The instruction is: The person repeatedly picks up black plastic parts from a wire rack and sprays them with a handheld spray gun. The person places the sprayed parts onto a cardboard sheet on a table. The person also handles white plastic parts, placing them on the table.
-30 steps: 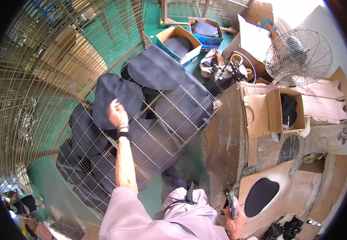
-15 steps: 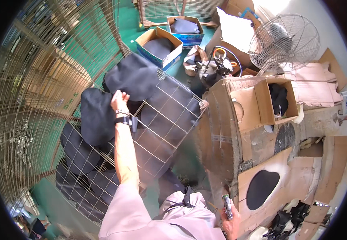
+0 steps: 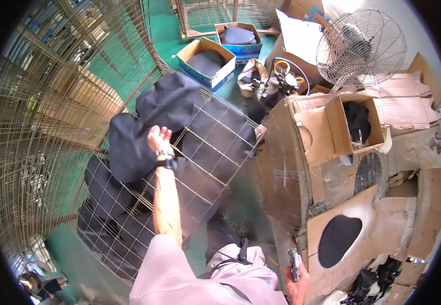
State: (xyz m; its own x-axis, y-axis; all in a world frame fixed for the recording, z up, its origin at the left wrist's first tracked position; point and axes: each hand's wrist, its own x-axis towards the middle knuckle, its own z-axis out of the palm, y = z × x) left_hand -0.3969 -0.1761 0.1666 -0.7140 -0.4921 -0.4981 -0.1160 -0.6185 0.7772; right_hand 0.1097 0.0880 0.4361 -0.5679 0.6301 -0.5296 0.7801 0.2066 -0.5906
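Observation:
My left hand (image 3: 159,140) is above the wire rack (image 3: 207,152), its fingers loosely curled and apart with nothing in them. Just beyond it lies a soft black sheet piece (image 3: 167,99) with rounded edges, draped over the rack's far end. Another black rounded piece (image 3: 129,150) hangs beside that hand on the left. More dark pieces (image 3: 106,188) lie lower along the rack. Low on the right, my right hand (image 3: 296,284) is closed around a small silver hand tool with a green end (image 3: 294,264); its exact kind is unclear.
A cardboard-covered bench (image 3: 281,168) stands at right, with a black rounded piece (image 3: 340,241) on it. An open carton (image 3: 368,122) and a wire fan (image 3: 360,48) are farther back. Two blue boxes (image 3: 215,79) sit on the green floor. Tall wire racks (image 3: 52,127) line the left.
My left hand has drawn back from the far black piece, and its closed fingers have loosened. The far piece now shows more folds. My right hand still holds the silver tool.

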